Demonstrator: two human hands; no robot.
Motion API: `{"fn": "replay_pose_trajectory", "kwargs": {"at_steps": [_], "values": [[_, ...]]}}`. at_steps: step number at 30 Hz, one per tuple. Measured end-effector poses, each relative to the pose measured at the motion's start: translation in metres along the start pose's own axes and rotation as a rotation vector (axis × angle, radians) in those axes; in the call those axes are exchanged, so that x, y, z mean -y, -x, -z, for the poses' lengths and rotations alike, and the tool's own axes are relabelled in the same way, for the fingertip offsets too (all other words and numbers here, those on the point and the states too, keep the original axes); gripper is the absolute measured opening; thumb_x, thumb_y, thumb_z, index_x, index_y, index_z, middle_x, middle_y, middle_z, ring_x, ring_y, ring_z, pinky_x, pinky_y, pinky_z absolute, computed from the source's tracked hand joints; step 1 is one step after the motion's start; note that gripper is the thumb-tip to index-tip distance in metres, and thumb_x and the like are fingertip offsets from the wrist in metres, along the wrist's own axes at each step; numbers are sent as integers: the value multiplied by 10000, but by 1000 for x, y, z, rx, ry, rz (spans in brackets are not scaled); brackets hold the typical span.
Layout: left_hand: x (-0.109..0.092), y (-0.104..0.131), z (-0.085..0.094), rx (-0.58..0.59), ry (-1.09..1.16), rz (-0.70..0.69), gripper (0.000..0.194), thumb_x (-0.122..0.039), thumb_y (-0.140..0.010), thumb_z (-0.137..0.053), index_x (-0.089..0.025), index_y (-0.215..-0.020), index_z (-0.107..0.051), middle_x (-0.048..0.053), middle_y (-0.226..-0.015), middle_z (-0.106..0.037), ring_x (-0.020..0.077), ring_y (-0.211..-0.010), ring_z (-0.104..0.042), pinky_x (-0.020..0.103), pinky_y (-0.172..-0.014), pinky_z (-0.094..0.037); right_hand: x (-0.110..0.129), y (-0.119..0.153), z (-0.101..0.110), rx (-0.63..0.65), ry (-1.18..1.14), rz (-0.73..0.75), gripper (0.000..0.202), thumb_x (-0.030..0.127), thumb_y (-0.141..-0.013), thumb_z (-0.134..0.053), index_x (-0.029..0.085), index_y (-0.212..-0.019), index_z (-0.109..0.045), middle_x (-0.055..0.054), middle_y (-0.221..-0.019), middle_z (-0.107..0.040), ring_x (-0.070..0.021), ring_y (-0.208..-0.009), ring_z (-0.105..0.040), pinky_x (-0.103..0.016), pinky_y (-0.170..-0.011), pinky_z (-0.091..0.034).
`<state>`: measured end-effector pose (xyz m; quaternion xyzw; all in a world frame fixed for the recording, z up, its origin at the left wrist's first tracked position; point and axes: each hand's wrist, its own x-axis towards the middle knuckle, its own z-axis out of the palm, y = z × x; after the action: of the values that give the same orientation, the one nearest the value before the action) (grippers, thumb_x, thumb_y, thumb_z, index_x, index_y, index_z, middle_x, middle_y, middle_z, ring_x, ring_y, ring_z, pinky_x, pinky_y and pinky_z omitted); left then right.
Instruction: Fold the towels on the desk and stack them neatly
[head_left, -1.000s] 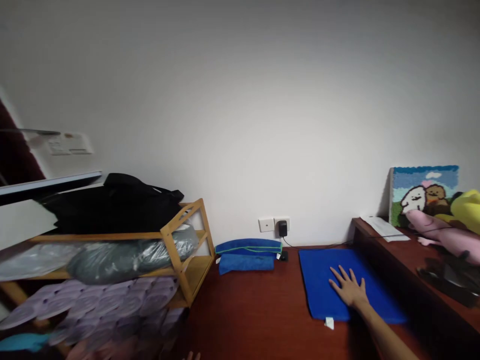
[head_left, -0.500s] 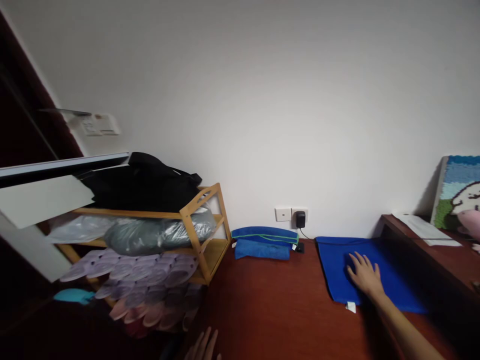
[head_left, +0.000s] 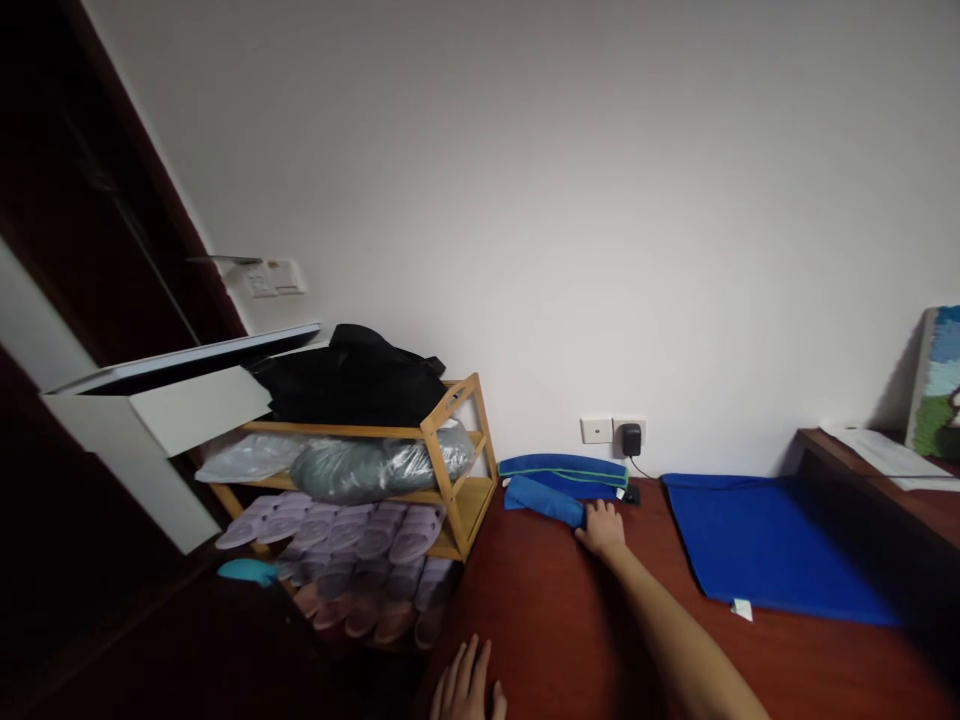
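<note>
My right hand [head_left: 602,527] reaches across the red-brown tabletop [head_left: 540,600] and has its fingers curled round the right end of a small folded blue cloth [head_left: 541,499]. The cloth lies at a slant, its left end farther back. Right behind it is a darker blue folded cloth [head_left: 562,466] with green edging, close to the wall. Low in the view my left hand [head_left: 466,690] rests on the front left of the tabletop, fingers stretched out, holding nothing. To the right a larger blue cloth [head_left: 780,550] is spread flat, with a white tag at its front edge.
A wooden rack [head_left: 457,470] stands left of the table, bearing a black bag [head_left: 352,380], plastic-wrapped bundles and several lilac slippers [head_left: 352,530]. A black plug adapter [head_left: 631,438] sits in the wall socket, its cable trailing down. At right is a raised ledge [head_left: 840,460] with paper.
My right hand has left the spread blue cloth and moved left to the small folded cloth, taking its right end; that cloth now lies slanted. The view has swung left.
</note>
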<state>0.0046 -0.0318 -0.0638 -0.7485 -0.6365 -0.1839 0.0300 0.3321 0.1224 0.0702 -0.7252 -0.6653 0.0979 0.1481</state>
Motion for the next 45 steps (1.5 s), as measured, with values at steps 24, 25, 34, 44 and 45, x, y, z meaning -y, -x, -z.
{"fn": "replay_pose_trajectory", "kwargs": {"at_steps": [24,25,34,44,45], "values": [[-262,152,107,35,456,-473,483,-185,-853,-567,-280,-1320,-643,103,-1327,-674,289,-1239,-615,440,-1080,-507,-59,424,24,-153,-1670,-469,603,723,-555,-819,240,-903,-732,-36,-930,-764,-266,-931,-706,-354,-775,-580],[-277,167,108,59,492,-495,561,-178,-810,-608,-287,-1359,-620,101,-1362,-662,301,-1265,-603,445,-1093,-505,-62,430,29,-172,-1670,-444,606,722,-544,-824,236,-895,-735,-45,-952,-765,-283,-969,-702,-375,-810,-582],[-303,171,157,177,971,-234,238,-312,-939,-546,-260,-1050,-750,90,-1066,-778,238,-1011,-727,367,-919,-599,-64,462,36,-207,-1899,-438,719,543,-537,-918,280,-1134,-617,-21,-1007,-766,-288,-1041,-719,-443,-939,-564],[-308,162,208,365,1488,33,594,-689,-788,-720,-158,-1048,-783,166,-1078,-800,314,-1015,-751,410,-892,-612,-39,454,80,-553,-1532,-317,604,646,-572,-875,265,-866,-509,60,-706,-629,-173,-704,-654,-291,-681,-560],[-310,161,214,367,1501,48,610,-698,-785,-719,-156,-1058,-778,168,-1089,-797,317,-1024,-749,406,-881,-616,-36,456,84,-555,-1517,-279,577,637,-596,-870,259,-867,-527,48,-736,-647,-176,-735,-665,-287,-697,-565]]}}
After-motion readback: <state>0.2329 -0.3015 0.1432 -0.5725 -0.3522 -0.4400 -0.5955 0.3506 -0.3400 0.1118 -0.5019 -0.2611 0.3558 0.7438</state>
